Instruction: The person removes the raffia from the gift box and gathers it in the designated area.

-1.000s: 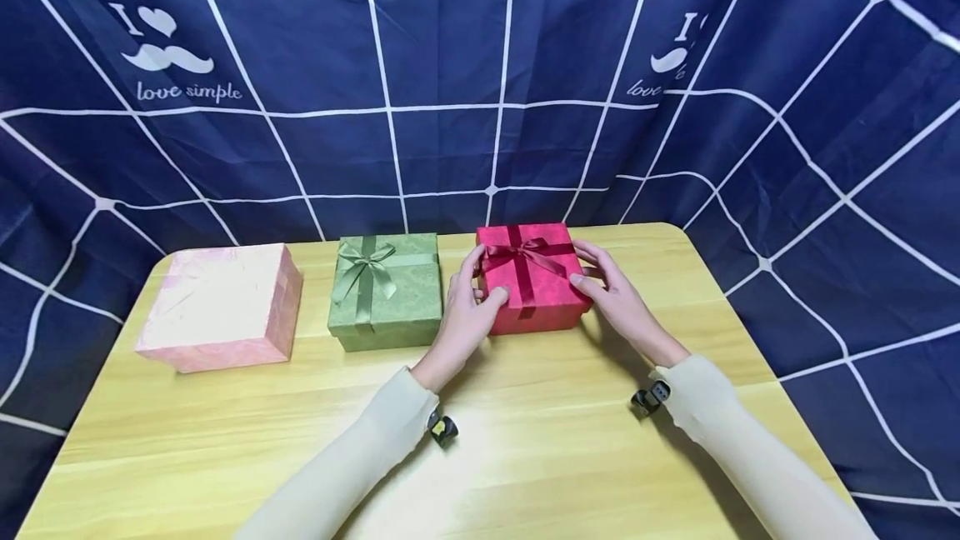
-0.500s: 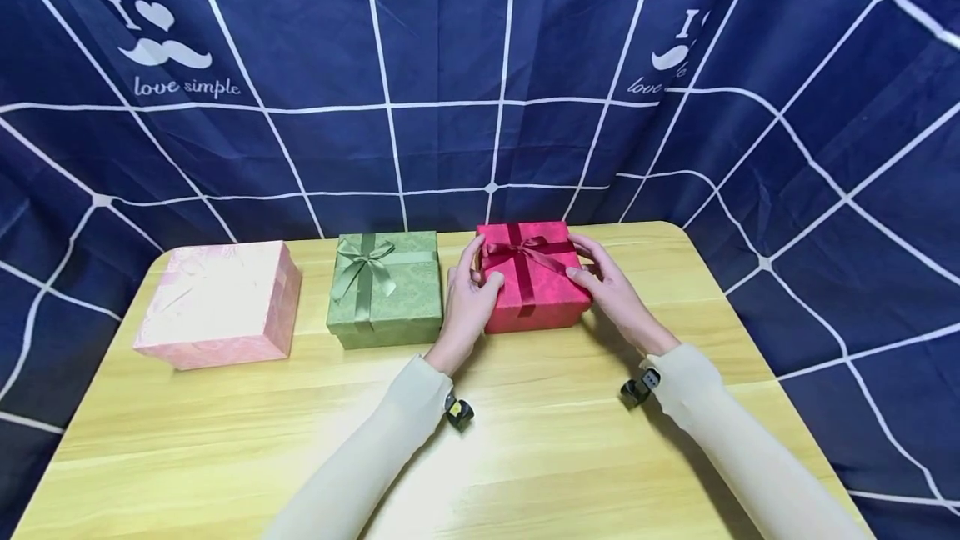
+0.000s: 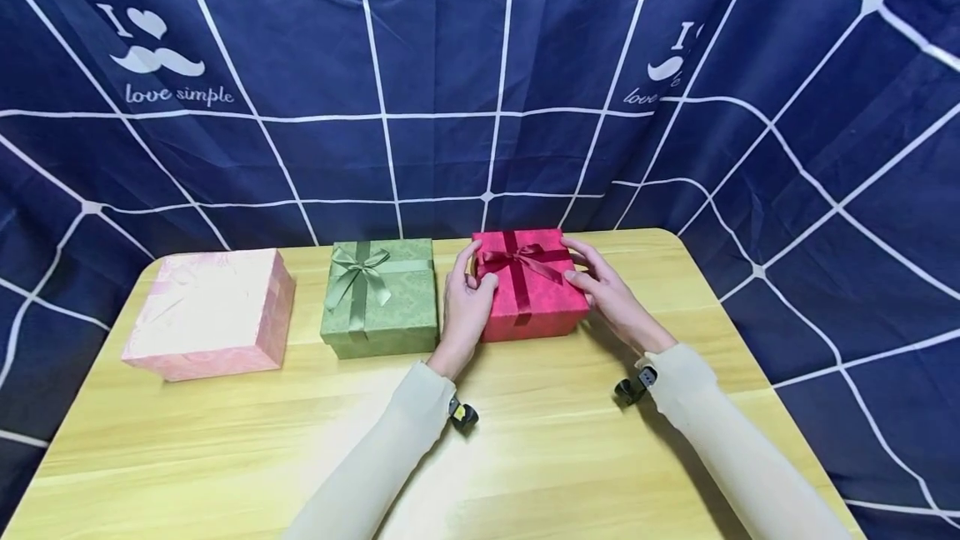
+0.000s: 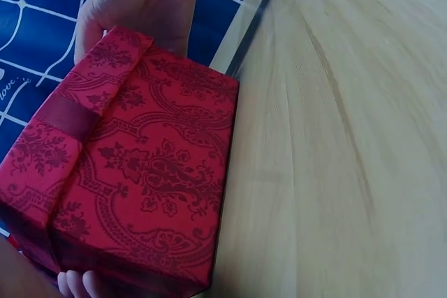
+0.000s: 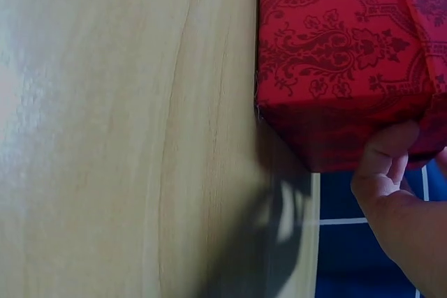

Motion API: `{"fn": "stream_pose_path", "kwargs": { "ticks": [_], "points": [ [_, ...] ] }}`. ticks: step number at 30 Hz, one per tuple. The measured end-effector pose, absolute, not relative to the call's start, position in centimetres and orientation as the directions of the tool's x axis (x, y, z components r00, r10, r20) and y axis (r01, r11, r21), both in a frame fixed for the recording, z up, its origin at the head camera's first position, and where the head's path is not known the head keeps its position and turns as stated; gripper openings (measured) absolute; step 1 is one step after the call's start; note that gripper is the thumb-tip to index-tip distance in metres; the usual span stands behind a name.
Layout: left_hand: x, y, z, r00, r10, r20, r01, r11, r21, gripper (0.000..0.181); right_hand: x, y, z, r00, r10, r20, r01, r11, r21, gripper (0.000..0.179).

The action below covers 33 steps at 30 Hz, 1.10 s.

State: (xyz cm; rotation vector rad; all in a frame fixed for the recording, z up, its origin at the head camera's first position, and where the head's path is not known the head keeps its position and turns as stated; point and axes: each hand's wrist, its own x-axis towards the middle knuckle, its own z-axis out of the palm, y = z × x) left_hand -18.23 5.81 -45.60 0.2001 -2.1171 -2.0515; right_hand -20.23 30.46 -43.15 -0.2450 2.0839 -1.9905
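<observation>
A red patterned gift box [image 3: 540,302] with a dark red ribbon and bow on its lid sits at the back of the table, right of centre. My left hand [image 3: 467,311] holds its left side, thumb at the lid's front left edge. On the opposite side, my right hand [image 3: 618,302] grips the box, with the thumb against the lid's side. In the left wrist view, left fingertips [image 4: 78,284] show low on the box's side under the lid. The right wrist view shows the right hand [image 5: 398,207] bent at the lid's lower edge.
A green gift box [image 3: 401,298] with a green bow stands just left of my left hand. Farther left is a pale pink box [image 3: 210,311]. The wooden table [image 3: 540,457] ends close behind the boxes, where a dark blue checked cloth [image 3: 442,40] hangs.
My left wrist has shifted right and its thumb has drawn back toward the red gift box's edge. The right hand has edged slightly left. The boxes stay in place.
</observation>
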Motion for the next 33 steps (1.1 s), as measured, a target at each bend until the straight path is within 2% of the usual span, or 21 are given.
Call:
{"fn": "stream_pose_path", "kwargs": {
  "ticks": [11,33],
  "points": [
    [-17.7,5.8,-44.4,-0.978,-0.203,0.043,0.055,-0.058,0.997,0.068,-20.4,30.4,-43.2,-0.960,-0.274,-0.058,0.050,0.036,-0.998,0.063],
    [-18.0,5.5,-44.4,-0.981,-0.163,0.104,0.119,-0.083,0.989,0.073,-20.0,29.9,-42.3,-0.972,-0.233,-0.016,0.012,0.020,-1.000,0.062]
  ]
}}
